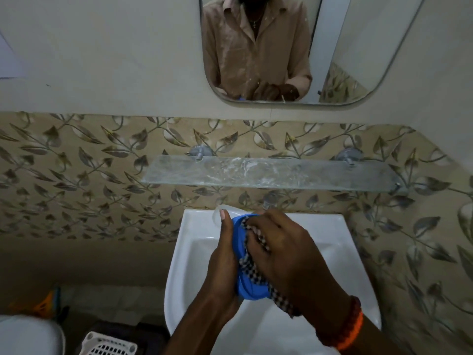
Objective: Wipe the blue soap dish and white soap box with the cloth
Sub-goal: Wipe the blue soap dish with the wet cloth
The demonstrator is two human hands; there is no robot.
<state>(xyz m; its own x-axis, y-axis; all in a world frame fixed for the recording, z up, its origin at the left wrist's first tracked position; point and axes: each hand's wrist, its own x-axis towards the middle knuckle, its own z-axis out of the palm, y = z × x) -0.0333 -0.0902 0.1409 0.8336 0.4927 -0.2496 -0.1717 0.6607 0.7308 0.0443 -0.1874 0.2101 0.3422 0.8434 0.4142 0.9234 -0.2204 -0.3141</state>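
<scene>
Over the white sink [332, 242] I hold the blue soap dish [249, 288] upright on its edge. My left hand [222, 262] grips it from the left, thumb up along its rim. My right hand [289, 252] presses a black-and-white checkered cloth [253, 270] against the dish's face; the cloth's end hangs below my right wrist. A whitish translucent piece [222, 209], perhaps the white soap box, shows just behind my left thumb; most of it is hidden.
A glass shelf [268, 172] on two metal brackets spans the leaf-patterned tile wall above the sink. A mirror [281, 47] hangs higher up. Lower left are a white perforated basket [107, 345], a white rounded object [28, 336] and an orange item [47, 302].
</scene>
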